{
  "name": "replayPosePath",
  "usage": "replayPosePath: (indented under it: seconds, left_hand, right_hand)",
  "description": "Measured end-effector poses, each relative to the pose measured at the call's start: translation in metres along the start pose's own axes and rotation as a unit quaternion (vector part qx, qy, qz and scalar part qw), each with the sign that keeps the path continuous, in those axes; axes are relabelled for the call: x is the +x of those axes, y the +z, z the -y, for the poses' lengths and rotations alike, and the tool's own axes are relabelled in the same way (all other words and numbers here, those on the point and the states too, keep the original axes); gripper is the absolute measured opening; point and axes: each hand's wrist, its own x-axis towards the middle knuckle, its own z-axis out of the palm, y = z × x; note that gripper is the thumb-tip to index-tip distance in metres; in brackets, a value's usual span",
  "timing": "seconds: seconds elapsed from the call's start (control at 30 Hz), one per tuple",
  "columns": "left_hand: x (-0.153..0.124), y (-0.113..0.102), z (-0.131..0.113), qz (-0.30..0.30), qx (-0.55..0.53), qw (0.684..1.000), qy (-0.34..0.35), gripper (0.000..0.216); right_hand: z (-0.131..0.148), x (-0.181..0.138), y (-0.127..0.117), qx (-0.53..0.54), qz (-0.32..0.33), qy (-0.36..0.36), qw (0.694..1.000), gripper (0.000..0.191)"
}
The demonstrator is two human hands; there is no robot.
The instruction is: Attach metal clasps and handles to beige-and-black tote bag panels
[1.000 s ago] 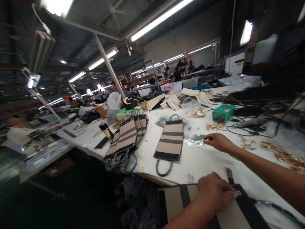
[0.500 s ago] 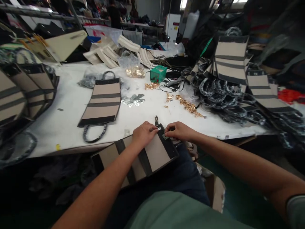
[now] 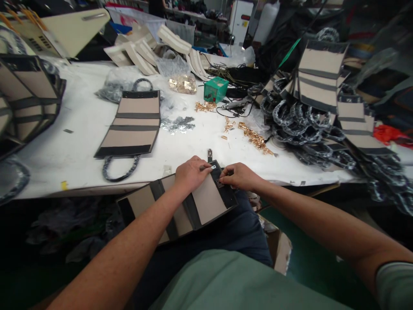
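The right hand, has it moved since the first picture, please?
Yes: the right hand moved away from the silver pieces, closer in, to the held panel.

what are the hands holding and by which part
Left hand: the beige bag panel, at its far edge by the black end strip. Right hand: fingertips at a small plate on that strip; whether pinched, I cannot tell.

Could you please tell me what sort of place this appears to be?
Probably a bag-making workshop: a beige-and-black panel lies over the person's lap, plastic-wrapped handles are piled on the white table, and loose gold-coloured metal pieces lie nearby.
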Motion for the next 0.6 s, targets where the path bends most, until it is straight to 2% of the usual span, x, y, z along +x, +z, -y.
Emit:
replayPosePath:
  seconds: [0.17,0.37,0.5,0.6]
  left_hand:
    - [0.0,0.001,0.001,0.001,0.004,1.0,0.003,0.019]
    - [-0.001,0.001,0.002,-0.007,-0.004,1.0,0.01,0.018]
    - [-0.001,0.003,0.003,-0.014,-0.008,1.0,0.021,0.019]
    - [-0.002,0.004,0.003,-0.016,-0.006,1.0,0.025,0.02]
  right_hand:
    - [0.004,-0.001,0.001,-0.06,-0.013,-0.017,0.998,0.014]
    - [0.006,-0.002,0.008,-0.18,-0.059,-0.073,0.979,0.013]
    - [-0.001,-0.004,0.011,-0.176,-0.063,-0.101,0.977,0.012]
    - [-0.002,-0.006,0.004,-0.116,-0.061,-0.107,0.986,0.017]
